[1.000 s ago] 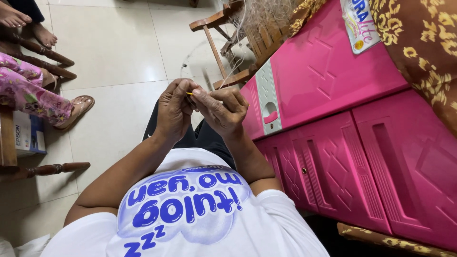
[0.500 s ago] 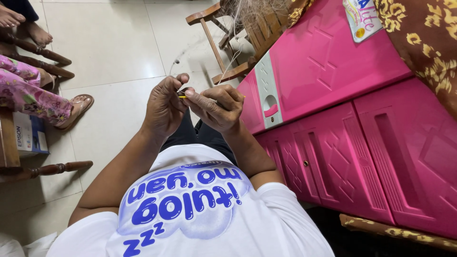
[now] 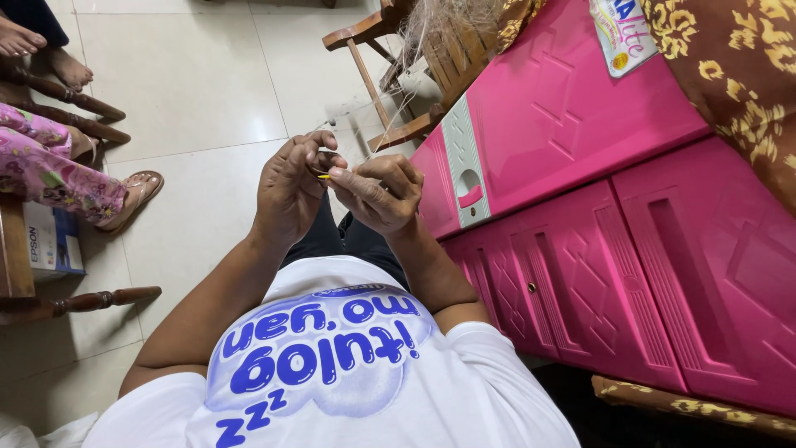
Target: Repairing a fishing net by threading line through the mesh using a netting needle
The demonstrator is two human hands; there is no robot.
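My left hand (image 3: 290, 189) and my right hand (image 3: 377, 192) meet in front of my chest, fingertips pinched together on a tiny yellow-tipped object (image 3: 324, 176). A thin pale thread (image 3: 390, 116) runs from my fingers up toward a tangled bundle of fibres (image 3: 448, 21) on a wooden chair. Exactly what the small object is stays too small to tell. I wear a white shirt (image 3: 332, 373) with blue print.
A pink plastic cabinet (image 3: 597, 207) stands close on my right. A wooden chair (image 3: 390, 66) sits ahead on the tiled floor (image 3: 182, 91). At left, another person's legs in floral trousers (image 3: 50, 166) and sandalled foot (image 3: 133, 195), plus a small box (image 3: 50, 241).
My hands stay pinched together on the small object with only slight finger shifts; the view has drifted a little.
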